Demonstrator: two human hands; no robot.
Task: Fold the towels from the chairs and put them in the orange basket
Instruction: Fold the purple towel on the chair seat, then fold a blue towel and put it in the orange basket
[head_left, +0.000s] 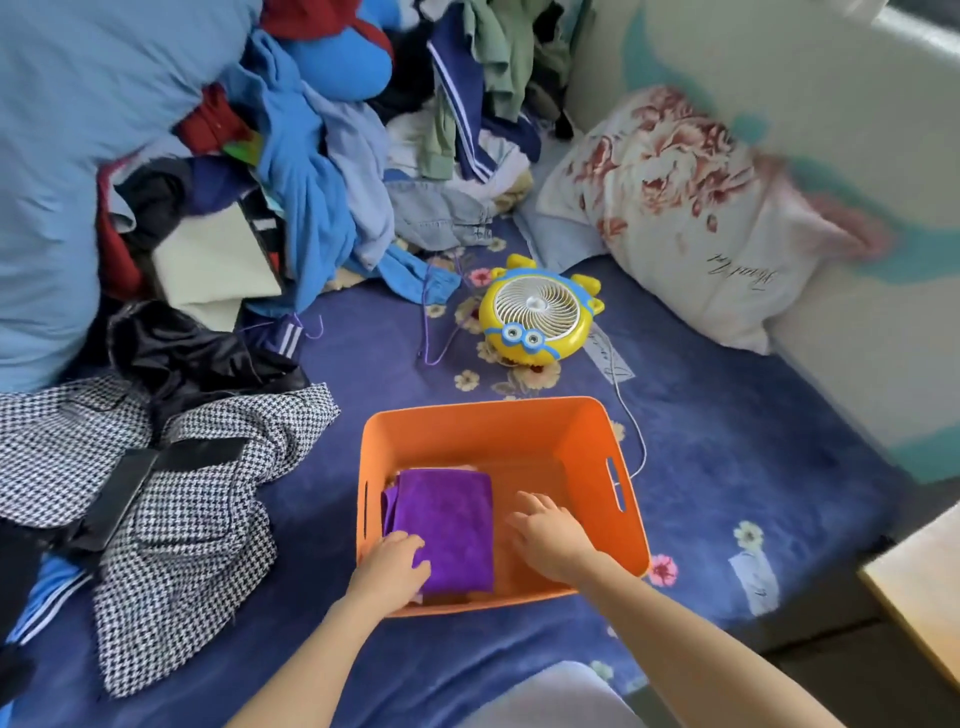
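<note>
Purple towel (447, 525) lies folded flat in the left half of the orange basket (498, 426), which stands on a bed (727, 441) covered by a dark blue floral sheet. From the head camera we look down on two bare forearms reaching into the basket. We see the left hand (389, 566) on the towel's near left corner, fingers curled down over the cloth. The right hand (550, 540) hangs over the basket's bare right half with fingers loosely spread, holding nothing. A pale edge shows beneath the towel at its far side; we cannot tell what it is. Beyond the basket a yellow cartoon-faced fan (537, 312) lies face up, its white cord (631, 415) running down past the basket's right wall. A floral pillow (675, 208) leans at the far right, a heap of clothes (311, 156) fills the far left, and a houndstooth garment (197, 493) lies left of the basket.
</note>
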